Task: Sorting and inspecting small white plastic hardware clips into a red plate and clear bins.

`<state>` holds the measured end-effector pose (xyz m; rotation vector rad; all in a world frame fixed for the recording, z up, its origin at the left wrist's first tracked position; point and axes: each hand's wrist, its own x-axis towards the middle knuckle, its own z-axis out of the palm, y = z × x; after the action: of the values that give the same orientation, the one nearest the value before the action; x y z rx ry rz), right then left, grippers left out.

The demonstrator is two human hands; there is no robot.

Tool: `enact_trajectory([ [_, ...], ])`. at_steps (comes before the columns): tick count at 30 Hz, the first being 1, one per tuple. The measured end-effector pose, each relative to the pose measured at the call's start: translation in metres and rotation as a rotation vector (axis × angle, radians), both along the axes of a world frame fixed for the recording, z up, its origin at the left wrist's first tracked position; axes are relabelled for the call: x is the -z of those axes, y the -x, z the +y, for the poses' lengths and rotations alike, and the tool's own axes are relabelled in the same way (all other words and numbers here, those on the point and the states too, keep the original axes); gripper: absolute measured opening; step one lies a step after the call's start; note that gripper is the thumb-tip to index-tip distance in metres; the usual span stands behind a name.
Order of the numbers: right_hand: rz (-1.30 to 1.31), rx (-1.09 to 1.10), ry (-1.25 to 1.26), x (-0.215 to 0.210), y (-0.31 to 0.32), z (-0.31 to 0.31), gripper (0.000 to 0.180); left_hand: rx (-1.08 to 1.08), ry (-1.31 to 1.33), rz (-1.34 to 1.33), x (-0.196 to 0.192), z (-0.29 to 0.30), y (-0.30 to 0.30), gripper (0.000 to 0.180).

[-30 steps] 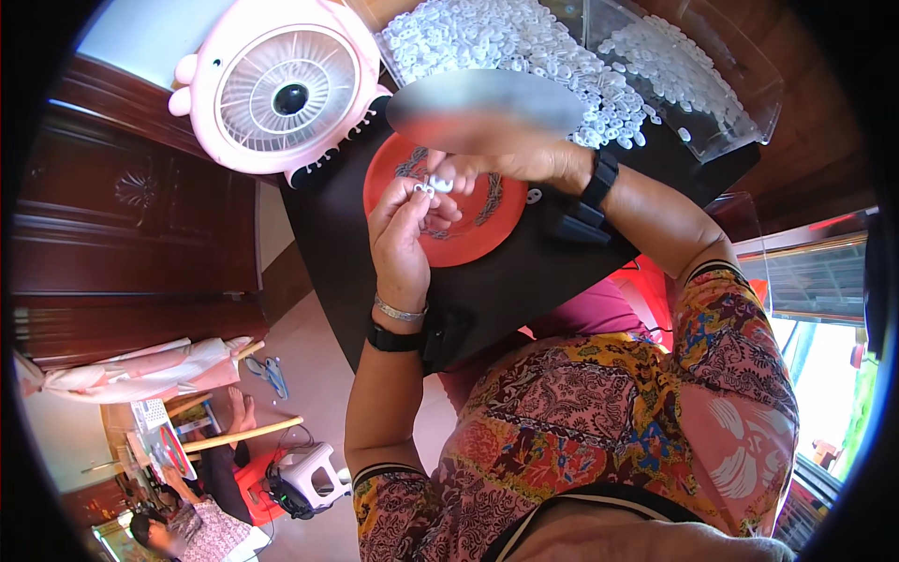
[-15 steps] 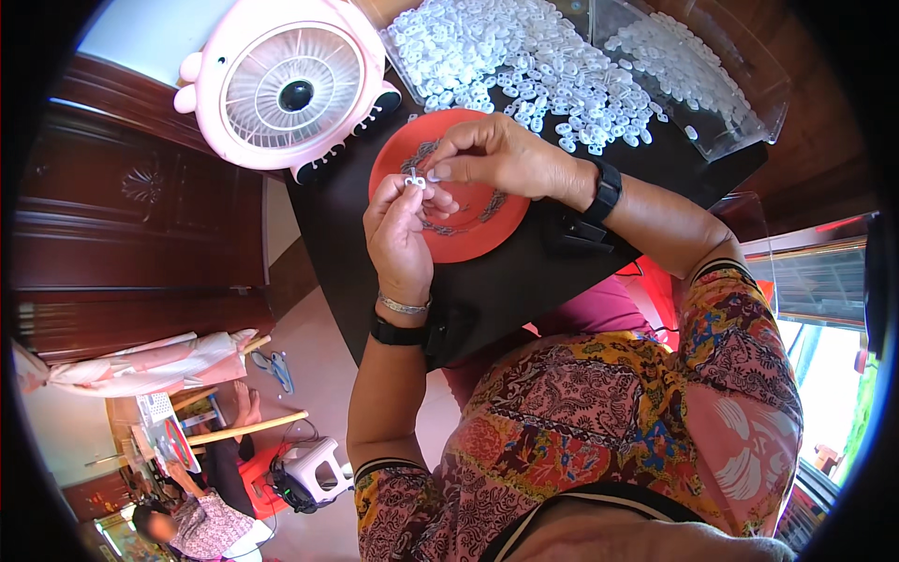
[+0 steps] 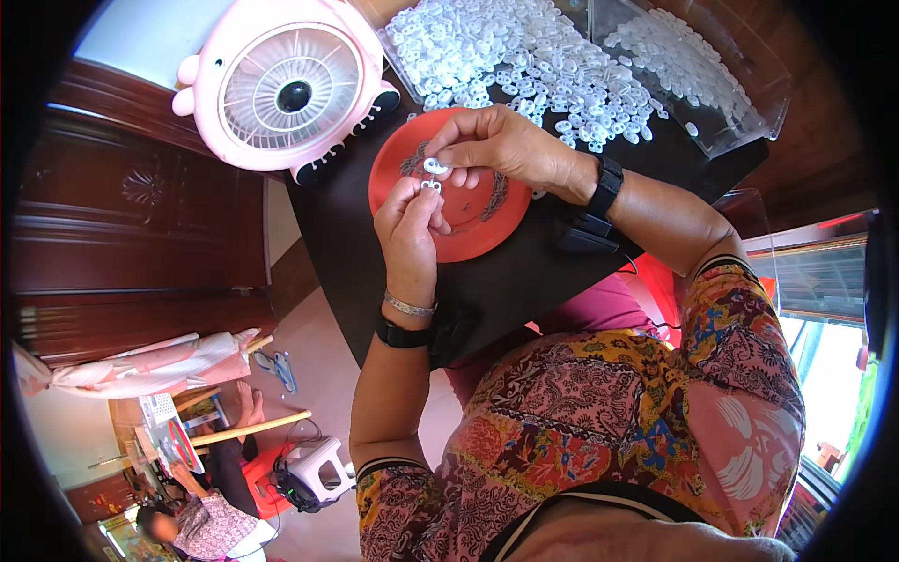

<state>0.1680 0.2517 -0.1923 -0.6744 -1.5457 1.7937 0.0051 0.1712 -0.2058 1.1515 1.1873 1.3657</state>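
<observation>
White plastic piece [image 3: 433, 167], small, oval, pinched between both grips over red plate [image 3: 487, 234]. Left hand [image 3: 409, 225] fingertips closed on lower end; right hand [image 3: 496, 145] thumb and forefinger closed on top. Plate on black counter [image 3: 524, 281]. Beyond: heap of white pieces [image 3: 524, 47], pink fan [image 3: 286, 89].

The small white piece [image 3: 436, 167] pinched between the left hand [image 3: 409, 225] and right hand [image 3: 501, 145] looks like smooth, slightly glossy plastic, as does the heap of white pieces [image 3: 510, 51] at the far side. The red plate [image 3: 478, 220] is smooth plastic with a soft sheen. The counter [image 3: 524, 281] is dark and matt. The pink fan [image 3: 286, 84] at far left has a glossy plastic shell. The tray [image 3: 740, 122] at far right is clear, shiny plastic. The cabinet [image 3: 131, 215] on the left is polished dark wood.
</observation>
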Motion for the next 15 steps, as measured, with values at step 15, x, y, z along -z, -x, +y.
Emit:
enact_trajectory([
  [15,-0.04,0.057,-0.228,0.0013,0.0006,-0.0051,0.015,0.01,-0.002,-0.005,0.0014,-0.0002,0.001,0.015],
])
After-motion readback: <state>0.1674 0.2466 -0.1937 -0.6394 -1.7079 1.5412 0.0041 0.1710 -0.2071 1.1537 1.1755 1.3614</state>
